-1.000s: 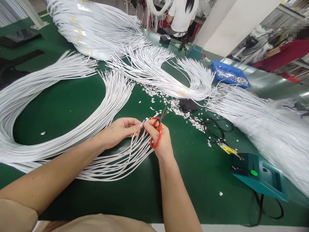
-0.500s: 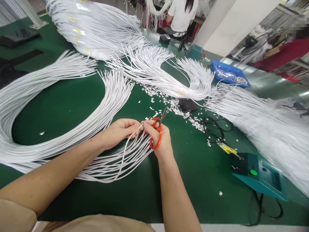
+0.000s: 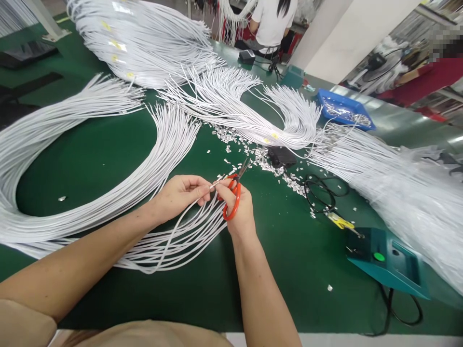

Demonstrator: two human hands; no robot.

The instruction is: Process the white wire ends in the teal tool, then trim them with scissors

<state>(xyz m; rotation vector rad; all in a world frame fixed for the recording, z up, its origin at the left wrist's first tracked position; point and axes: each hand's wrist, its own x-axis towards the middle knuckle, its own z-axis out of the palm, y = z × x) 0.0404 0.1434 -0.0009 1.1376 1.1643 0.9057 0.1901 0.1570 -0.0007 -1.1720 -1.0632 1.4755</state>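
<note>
My left hand (image 3: pixel 179 193) pinches the end of one thin white cable (image 3: pixel 181 220), which loops up off a small bundle of white cables (image 3: pixel 170 246) lying on the green table (image 3: pixel 108 154). My right hand (image 3: pixel 237 207) grips red-handled scissors (image 3: pixel 233 193), blades pointing up and right, fingers in the loops. The cable tip sits between the two hands, right at the base of the scissors' blades.
Large arcs of white cables (image 3: pixel 47 140) fill the left and back. Cut white scraps (image 3: pixel 260 156) lie beyond the scissors. A teal box with a green button (image 3: pixel 387 262), yellow tool (image 3: pixel 340 222), black cord (image 3: pixel 321 193) and blue tray (image 3: pixel 343 111) stand right. A person in white (image 3: pixel 273 21) sits far back.
One cable has lifted from the bundle into a taller loop held by my left hand. Both hands stayed close together, shifting only slightly.
</note>
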